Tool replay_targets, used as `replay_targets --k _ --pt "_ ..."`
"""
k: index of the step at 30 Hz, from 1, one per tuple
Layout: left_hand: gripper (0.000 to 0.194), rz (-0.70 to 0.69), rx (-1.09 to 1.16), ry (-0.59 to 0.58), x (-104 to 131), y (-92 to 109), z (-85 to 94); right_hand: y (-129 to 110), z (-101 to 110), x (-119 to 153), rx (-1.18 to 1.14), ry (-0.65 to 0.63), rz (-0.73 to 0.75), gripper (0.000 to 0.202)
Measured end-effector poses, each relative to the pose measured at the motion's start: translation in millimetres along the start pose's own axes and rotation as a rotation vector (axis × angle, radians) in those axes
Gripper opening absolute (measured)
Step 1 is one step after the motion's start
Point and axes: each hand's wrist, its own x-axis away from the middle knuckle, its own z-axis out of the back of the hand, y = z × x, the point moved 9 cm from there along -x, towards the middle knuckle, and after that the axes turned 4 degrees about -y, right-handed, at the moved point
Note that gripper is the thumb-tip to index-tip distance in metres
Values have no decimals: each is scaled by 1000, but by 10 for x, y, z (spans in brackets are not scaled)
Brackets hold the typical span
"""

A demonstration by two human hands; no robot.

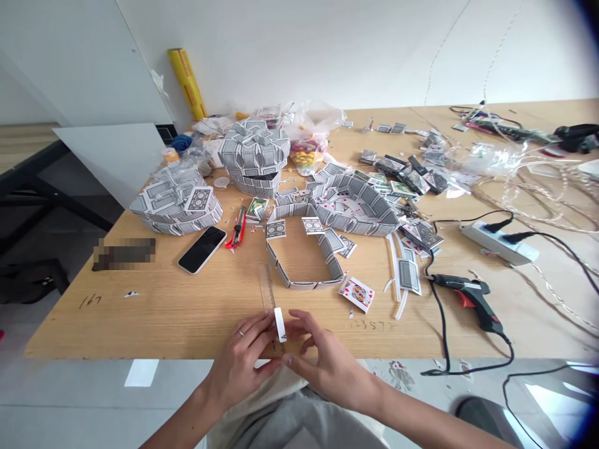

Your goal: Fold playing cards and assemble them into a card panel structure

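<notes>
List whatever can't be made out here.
All in the head view:
- Dark item at left: pixelated over.
- Ruler markings: too small.
- Inside of tall box: mostly hidden by its lid.
- White object, far right: cut off by edge.
- Hold of left hand on white strip: fingertips partly hidden by it.

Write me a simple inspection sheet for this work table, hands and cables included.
Surface: wooden table, handwritten numbers, paper scraps.
Work things: white card strip between the hands; clear ruler; open card frame; glue gun lying on its side.
Clutter: loose cards and plastic bags towards the back; phone beside red cutter.
Hands: left touches the strip; right close to it, fingers apart.
Cables: black leads plugged into power strip; one black loop passes the front edge.
Surroundings: pale wall, yellow roll upright but tilted; tiled floor.
</notes>
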Motion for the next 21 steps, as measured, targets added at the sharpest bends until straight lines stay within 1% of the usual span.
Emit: replay_targets --k 1,3,6,8,10,12,14,16,17,19,20,21 --pt "39 -1 -3 2 2 -2 1 -40 27 -57 78 17 35 71" --pt "44 -4 -9 4 7 -10 12 -106 54 -170 172 18 82 75" --pt "50 1 -8 -11 30 -36 39 -166 64 -273 216 -48 104 66" --pt "54 -4 -15 -30 63 -44 60 -188 117 -269 253 -58 105 61" --pt "57 -7 -30 -61 99 -49 75 -201 199 -221 284 -43 108 60" --pt "58 -8 -37 -106 108 -54 91 -240 297 -162 257 -17 134 66" --pt "58 -12 -27 -133 47 -56 155 -357 397 -122 135 1 210 77" --pt "55 -22 -10 -103 -124 -52 325 -567 499 -124 -72 -7 314 83" --pt "54 -25 -2 -62 -256 -48 458 -698 546 -146 -190 -29 357 79" --pt "54 -38 37 65 -591 -21 807 -1006 649 -224 -416 -74 426 60" --pt "56 -46 72 125 -782 1 992 -1170 694 -277 -497 -101 445 51" --pt "59 -64 117 172 -981 35 1166 -1340 753 -329 -557 -105 469 46"
